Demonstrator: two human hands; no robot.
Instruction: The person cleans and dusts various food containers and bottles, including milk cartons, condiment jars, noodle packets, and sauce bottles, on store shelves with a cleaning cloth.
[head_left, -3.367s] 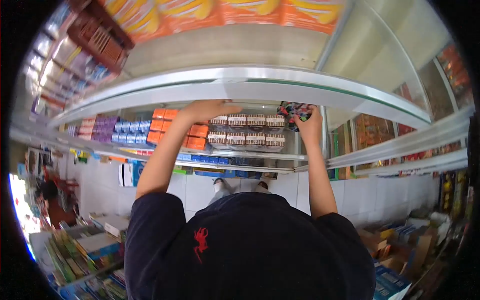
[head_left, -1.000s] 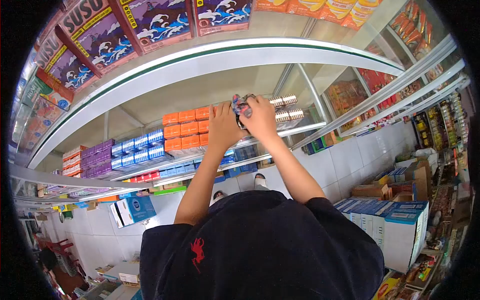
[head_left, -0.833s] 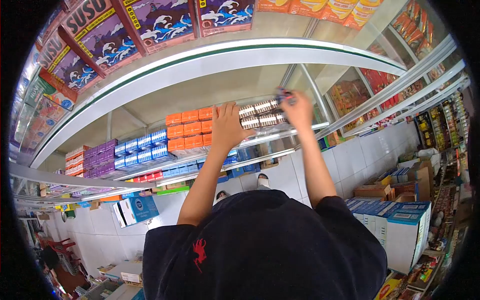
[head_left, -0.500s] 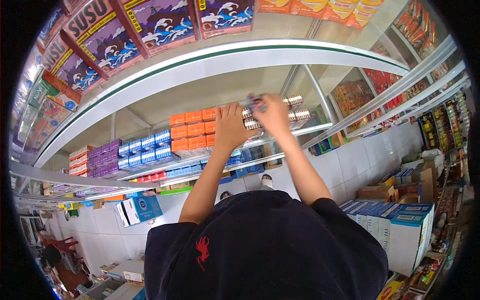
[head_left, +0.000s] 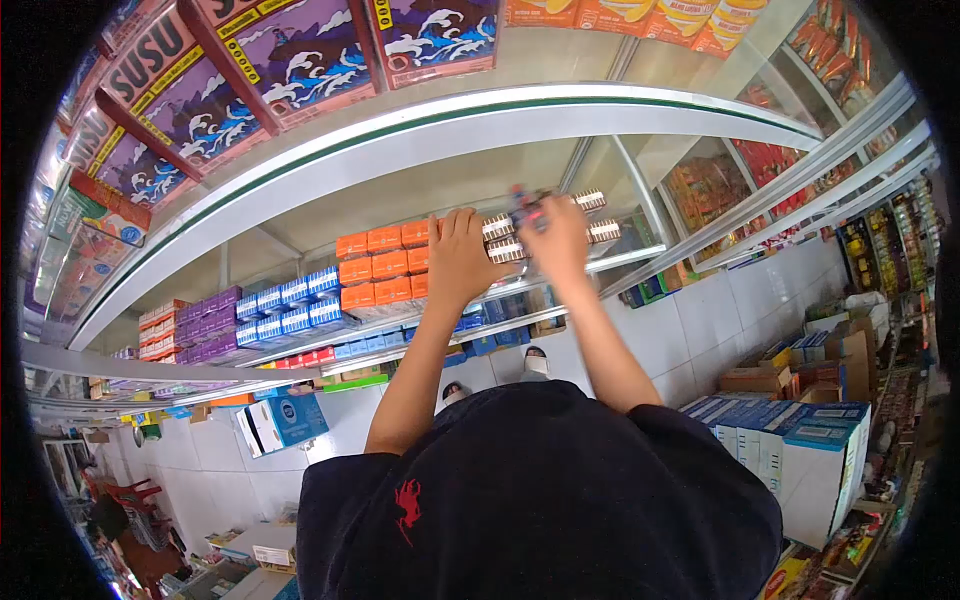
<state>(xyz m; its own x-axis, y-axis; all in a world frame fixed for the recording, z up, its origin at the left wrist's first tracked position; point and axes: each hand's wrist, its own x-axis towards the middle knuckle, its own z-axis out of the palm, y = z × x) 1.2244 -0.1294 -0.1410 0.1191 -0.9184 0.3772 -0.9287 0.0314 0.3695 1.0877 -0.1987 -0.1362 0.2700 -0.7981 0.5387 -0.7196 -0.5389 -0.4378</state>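
Note:
My left hand lies flat over the right end of a block of small orange cartons, its fingers stretched out and slightly apart. Just right of it, my right hand is closed on a dark, red-patched cloth-like bundle, blurred by motion. The bundle is over small brown-and-white striped cartons, which stand in two rows on the glass shelf. Part of these cartons is hidden behind my right hand and the bundle.
Blue striped cartons and purple cartons continue the shelf row leftward. A white shelf edge arches above, below SUSU packs. Behind me on the tiled floor are a blue box and stacked large cartons.
My right hand and the dark bundle have shifted slightly to the right and down over the striped cartons. My left hand stays nearly in place on the orange cartons.

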